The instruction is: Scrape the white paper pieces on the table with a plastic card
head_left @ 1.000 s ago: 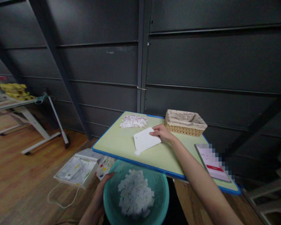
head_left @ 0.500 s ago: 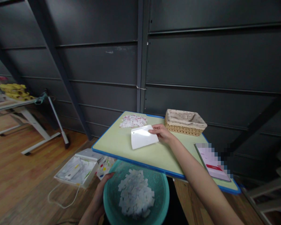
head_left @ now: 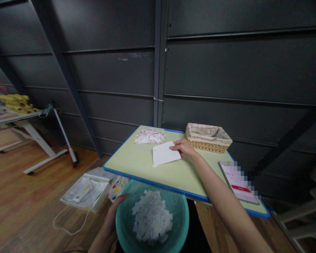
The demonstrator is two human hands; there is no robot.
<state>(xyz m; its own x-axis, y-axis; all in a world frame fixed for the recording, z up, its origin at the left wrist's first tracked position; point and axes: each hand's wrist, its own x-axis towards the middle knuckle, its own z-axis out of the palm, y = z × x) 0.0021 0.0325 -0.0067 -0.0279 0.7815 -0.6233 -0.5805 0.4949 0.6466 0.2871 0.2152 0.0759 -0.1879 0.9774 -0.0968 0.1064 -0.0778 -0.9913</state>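
My right hand (head_left: 183, 149) pinches the right end of a white card (head_left: 165, 154) with a small hole near one corner, just over the table top. A small white scrap (head_left: 155, 165) shows at the card's lower left corner. My left hand (head_left: 117, 208) grips the left rim of a green plastic basket (head_left: 183, 218), which sits below the table's near edge. Inside the basket lies a heap of white paper pieces (head_left: 152, 218). Another pile of pieces, white with pink marks (head_left: 149, 136), lies flat on the table's far left, beyond the card.
The pale yellow table (head_left: 131, 161) has a blue rim. A cloth-lined wicker basket (head_left: 208, 138) stands at its back right, and a phone-like screen (head_left: 235, 181) lies at the right. On the floor at left is an open white box (head_left: 85, 193) with a cord. Dark panels (head_left: 116, 70) rise behind.
My right hand has shifted the white card slightly to the right, and it has lost its shine. The small scrap now shows at its lower corner. My left hand stays on the basket rim.
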